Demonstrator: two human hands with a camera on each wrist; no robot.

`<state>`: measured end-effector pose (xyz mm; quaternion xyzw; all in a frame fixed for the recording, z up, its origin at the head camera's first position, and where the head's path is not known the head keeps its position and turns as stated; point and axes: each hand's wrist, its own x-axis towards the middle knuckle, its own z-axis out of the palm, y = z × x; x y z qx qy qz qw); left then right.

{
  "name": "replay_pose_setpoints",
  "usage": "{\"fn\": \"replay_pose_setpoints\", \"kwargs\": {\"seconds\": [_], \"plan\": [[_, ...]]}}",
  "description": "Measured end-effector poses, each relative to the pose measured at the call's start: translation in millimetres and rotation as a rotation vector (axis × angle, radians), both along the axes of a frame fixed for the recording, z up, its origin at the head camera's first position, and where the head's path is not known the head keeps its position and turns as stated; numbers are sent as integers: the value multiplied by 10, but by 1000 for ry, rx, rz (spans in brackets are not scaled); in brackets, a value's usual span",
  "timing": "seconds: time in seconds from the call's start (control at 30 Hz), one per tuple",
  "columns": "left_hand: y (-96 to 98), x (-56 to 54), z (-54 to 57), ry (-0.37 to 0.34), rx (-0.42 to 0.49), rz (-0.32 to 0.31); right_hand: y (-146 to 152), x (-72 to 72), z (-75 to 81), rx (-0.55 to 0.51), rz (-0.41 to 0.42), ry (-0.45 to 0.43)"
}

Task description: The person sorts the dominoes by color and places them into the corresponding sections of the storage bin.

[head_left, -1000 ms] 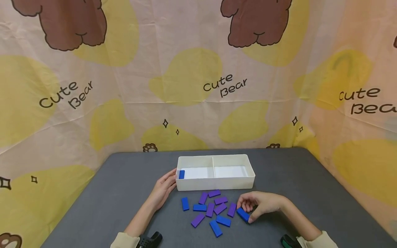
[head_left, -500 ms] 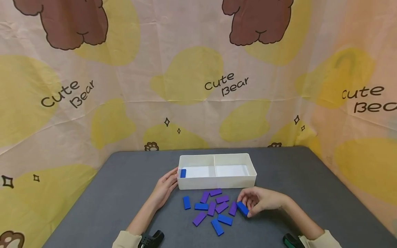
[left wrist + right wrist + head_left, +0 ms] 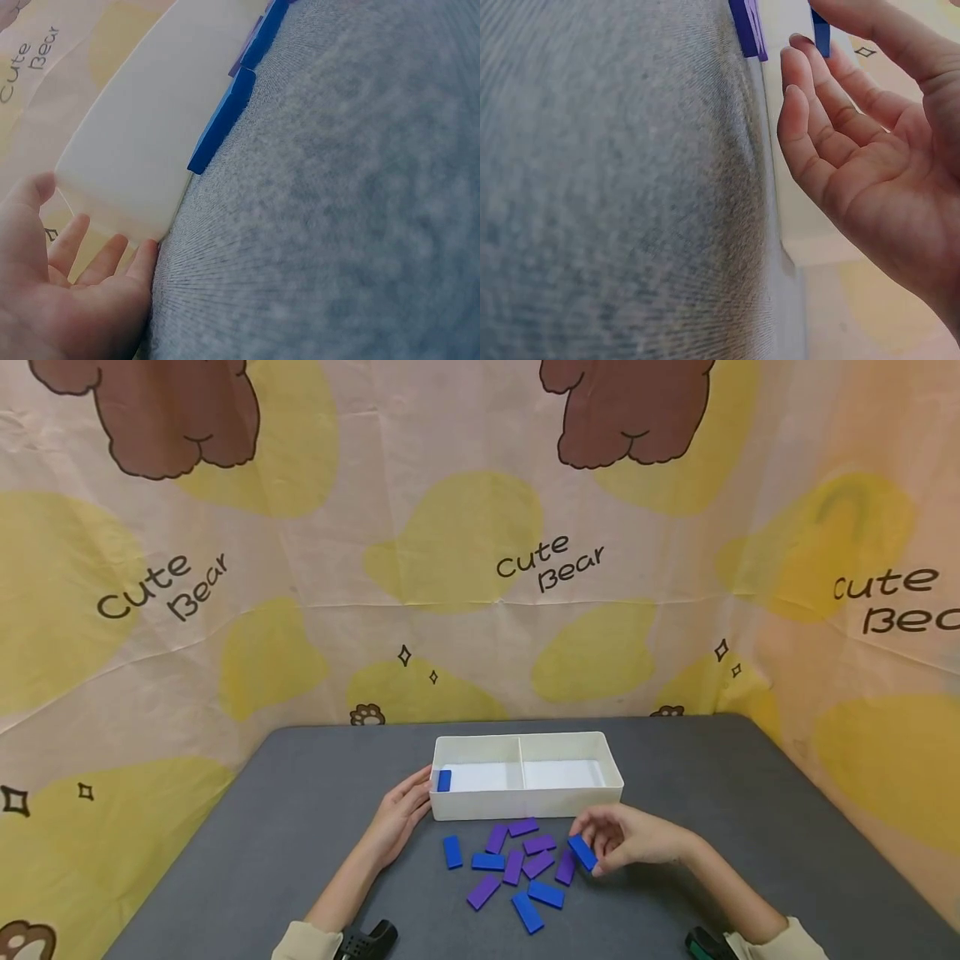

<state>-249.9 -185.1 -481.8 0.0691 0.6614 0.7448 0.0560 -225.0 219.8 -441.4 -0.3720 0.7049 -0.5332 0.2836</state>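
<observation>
My right hand pinches a blue block between thumb and fingers, raised over the table at the right of the scattered blocks. In the right wrist view only the end of that blue block shows beside the fingers. With its fingers extended, my left hand touches the left end of a white two-compartment box; in the left wrist view the fingertips lie along the box's end wall. One blue block lies in the left compartment, against its left wall. The right compartment holds nothing.
Several purple blocks and blue blocks lie loose on the grey table in front of the box. A printed cloth hangs behind the table. Dark wrist straps sit on both forearms.
The right hand has lifted the blue block off the table and moved it a little toward the box. My left hand stays at the box's left end.
</observation>
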Motion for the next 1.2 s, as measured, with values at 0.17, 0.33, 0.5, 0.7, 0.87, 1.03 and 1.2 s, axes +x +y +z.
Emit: {"fn": "replay_pose_setpoints", "kwargs": {"seconds": [0.17, 0.33, 0.5, 0.7, 0.87, 1.03, 1.2], "plan": [[19, 3, 11, 6, -3, -4, -17, 6, 35, 14, -21, 26], [27, -3, 7, 3, 8, -3, -54, -14, 86, 34, -30, 45], [21, -2, 4, 5, 7, -3, -105, -31, 157, 33, -28, 92], [12, 7, 12, 8, 3, -8, -163, -63, 236, 60, -50, 130], [8, 5, 13, 3, 5, -7, -216, -99, 296, 82, -60, 157], [8, 1, 12, -1, 2, -2, -269, -136, 340, 90, -69, 201], [8, 4, 10, -4, -2, 3, -330, -166, 383, 83, -76, 206]]}}
